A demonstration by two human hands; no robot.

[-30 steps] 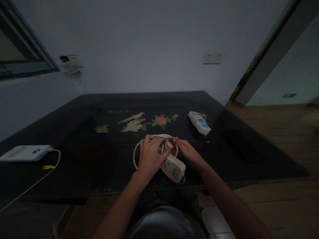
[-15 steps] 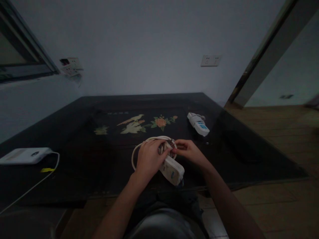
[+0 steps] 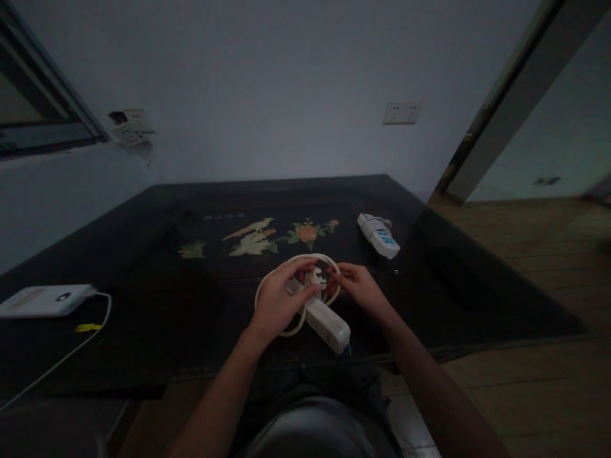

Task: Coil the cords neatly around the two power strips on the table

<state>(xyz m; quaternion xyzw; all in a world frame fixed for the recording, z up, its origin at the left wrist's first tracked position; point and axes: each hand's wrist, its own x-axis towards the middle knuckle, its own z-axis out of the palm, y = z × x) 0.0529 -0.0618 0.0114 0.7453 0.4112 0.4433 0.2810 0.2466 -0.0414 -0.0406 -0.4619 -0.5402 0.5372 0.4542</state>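
Note:
A white power strip slants near the front edge of the dark table, its far end partly covered by my left hand. That hand curls round the strip, with thumb and fingers about the white plug. Loops of pale cord circle the plug and hang below the left hand. My right hand is closed, its fingertips pinching the cord at the right side of the loop. Exactly how the left fingers grip the plug is hard to make out in the dim light.
A second power strip, its cord wrapped round it, lies farther back on the right of the table. At the left sits a white device with a cable, beside a yellow tag. Wall sockets are behind the table.
The power strip has rolled so its narrow side shows more. The plug has come into view between my hands, and a cord loop now hangs below my left hand.

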